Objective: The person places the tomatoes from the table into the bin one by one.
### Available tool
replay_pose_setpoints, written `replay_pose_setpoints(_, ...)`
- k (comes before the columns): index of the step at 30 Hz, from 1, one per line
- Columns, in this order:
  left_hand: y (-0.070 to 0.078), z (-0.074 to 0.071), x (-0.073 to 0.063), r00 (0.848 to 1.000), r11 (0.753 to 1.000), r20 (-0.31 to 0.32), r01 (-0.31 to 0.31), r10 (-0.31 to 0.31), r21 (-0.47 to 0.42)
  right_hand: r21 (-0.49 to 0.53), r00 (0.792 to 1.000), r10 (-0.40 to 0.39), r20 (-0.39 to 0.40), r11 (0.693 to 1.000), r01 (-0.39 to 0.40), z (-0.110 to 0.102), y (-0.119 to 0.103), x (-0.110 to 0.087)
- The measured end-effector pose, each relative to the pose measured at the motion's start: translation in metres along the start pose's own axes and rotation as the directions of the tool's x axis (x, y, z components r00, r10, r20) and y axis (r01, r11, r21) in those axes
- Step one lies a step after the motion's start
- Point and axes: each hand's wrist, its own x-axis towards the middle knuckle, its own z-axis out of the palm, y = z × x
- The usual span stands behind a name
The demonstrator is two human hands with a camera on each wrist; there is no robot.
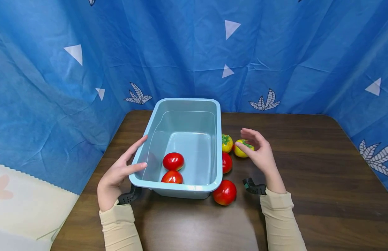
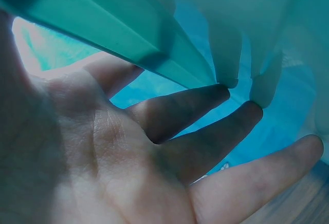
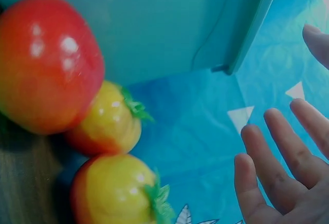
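Note:
A light blue plastic bin (image 1: pixel 194 188) stands on the table, with two glossy red round fruits (image 1: pixel 173 161) inside near its front end. My left hand (image 1: pixel 113 176) holds its left rim, thumb over the edge and fingertips against the outer wall in the left wrist view. My right hand (image 1: pixel 262 153) hovers to the right of the bin with spread fingers and nothing in it. Close by, partly overlapped by that hand, is a yellow fruit with a green leafy top (image 1: pixel 241 150). A similar yellow fruit (image 3: pixel 110 121) and a red fruit (image 3: pixel 49 64) sit beside the bin wall.
Another red fruit (image 1: pixel 224 192) lies at the bin's front right corner. Behind the dark wooden table (image 1: pixel 316 167) hangs a blue curtain (image 1: pixel 194 45) with white triangles and leaf prints. A pale cloth (image 1: pixel 24 205) hangs at the left.

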Motion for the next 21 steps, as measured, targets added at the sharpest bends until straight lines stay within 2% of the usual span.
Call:
replay_pose_setpoints(9, 0.0, 0.0, 0.0, 1.0, 1.0, -0.007, 0.006, -0.006, 0.006, -0.017, 0.996, 0.079, -0.047, 0.997, -0.08, -0.004, 0.014, 0.002)
replay_pose_setpoints(12, 0.0, 0.001, 0.0, 1.0, 1.0, -0.011, 0.012, -0.012, 0.006, -0.009, 0.993, 0.095, -0.065, 0.995, -0.096, -0.004, 0.03, 0.004)
replay_pose_setpoints(16, 0.0, 0.001, 0.0, 1.0, 1.0, -0.011, 0.013, -0.013, 0.003, -0.035, 0.99, 0.104, -0.094, 0.994, -0.108, -0.006, 0.067, 0.009)
replay_pose_setpoints(19, 0.0, 0.001, 0.0, 1.0, 1.0, -0.008, 0.012, -0.012, 0.0, -0.071, 0.985, 0.135, -0.106, 0.987, -0.142, -0.005, 0.078, 0.01)
replay_pose_setpoints(21, 0.0, 0.001, 0.0, 1.0, 1.0, -0.007, 0.01, -0.01, 0.003, -0.09, 0.981, 0.164, -0.101, 0.981, -0.173, -0.004, 0.071, 0.008)
